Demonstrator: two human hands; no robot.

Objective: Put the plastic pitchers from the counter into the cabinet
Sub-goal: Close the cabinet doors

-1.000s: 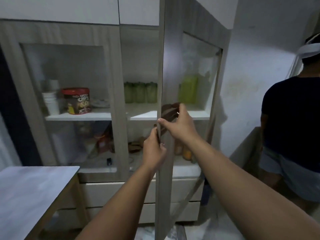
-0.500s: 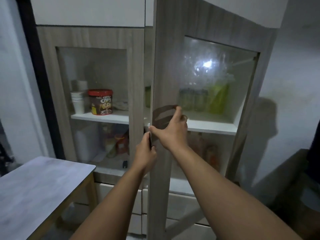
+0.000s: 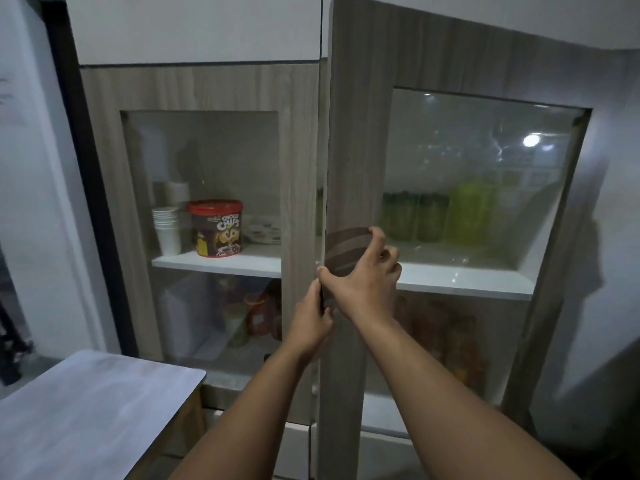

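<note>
Green plastic pitchers (image 3: 471,213) and green jars (image 3: 412,216) stand on the cabinet's upper white shelf (image 3: 460,278), seen through the glass of the right cabinet door (image 3: 349,140). That door stands slightly ajar. My right hand (image 3: 363,275) rests flat on the door's left frame with thumb hooked on its edge. My left hand (image 3: 311,320) grips the same door edge just below it. Neither hand holds a pitcher.
The left cabinet door (image 3: 294,168) is closed; behind its glass are stacked white cups (image 3: 168,226), a red-lidded Choco Chips tub (image 3: 216,228) and a plate. Bottles sit on the lower shelf. A grey-topped table (image 3: 86,410) is at lower left, a wall at right.
The right door has swung from wide open to nearly closed, both hands staying on its edge. My view turned left; the person at the right is out of frame.
</note>
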